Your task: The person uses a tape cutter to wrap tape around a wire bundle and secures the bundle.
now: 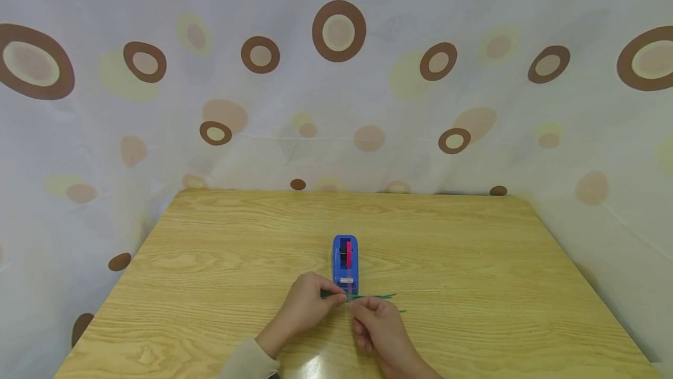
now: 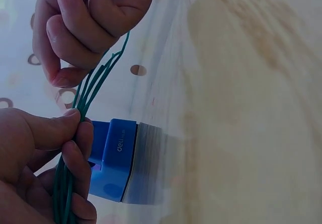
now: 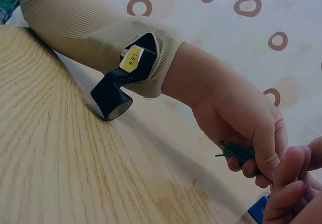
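Note:
My left hand pinches a bundle of thin green wire-like strands between thumb and fingers. Free ends of the strands stick out to the right, past the fingertips. Just beyond stands a blue tape dispenser with a pink-cored roll. A strip of clear tape runs from it toward me, down to the strands. There my right hand pinches the tape's near end, its thumb and index fingertips close by the left fingertips. Its other fingers are curled.
Everything is over a light wood-grain table. A pale curtain with brown and yellow circles hangs behind it and along both sides. On the left forearm, a black wrist camera is strapped over the beige sleeve.

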`<state>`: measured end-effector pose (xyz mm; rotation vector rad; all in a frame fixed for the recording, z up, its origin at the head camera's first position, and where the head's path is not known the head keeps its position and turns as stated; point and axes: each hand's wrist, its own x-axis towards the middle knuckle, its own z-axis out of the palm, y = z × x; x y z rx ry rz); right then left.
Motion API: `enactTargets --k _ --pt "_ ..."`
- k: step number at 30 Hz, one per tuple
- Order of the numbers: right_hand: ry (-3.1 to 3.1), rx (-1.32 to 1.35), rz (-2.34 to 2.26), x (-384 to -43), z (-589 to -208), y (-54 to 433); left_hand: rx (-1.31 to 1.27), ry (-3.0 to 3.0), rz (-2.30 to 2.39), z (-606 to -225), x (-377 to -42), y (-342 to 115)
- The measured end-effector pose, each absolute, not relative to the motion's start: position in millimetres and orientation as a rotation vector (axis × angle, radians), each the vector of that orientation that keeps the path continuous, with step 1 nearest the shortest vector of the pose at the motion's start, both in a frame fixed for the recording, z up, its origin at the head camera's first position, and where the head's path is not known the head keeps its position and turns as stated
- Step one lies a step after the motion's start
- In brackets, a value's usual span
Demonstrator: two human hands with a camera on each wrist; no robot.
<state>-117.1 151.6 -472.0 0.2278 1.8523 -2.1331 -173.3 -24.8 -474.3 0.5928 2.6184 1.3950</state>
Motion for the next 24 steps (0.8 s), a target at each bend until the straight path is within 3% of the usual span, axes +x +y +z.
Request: enactTargets --k 24 --pt "1.914 0.228 -2.131 -113.8 -468.8 149.3 0.58 2.637 1.401 -468.0 -169.0 -23.4"
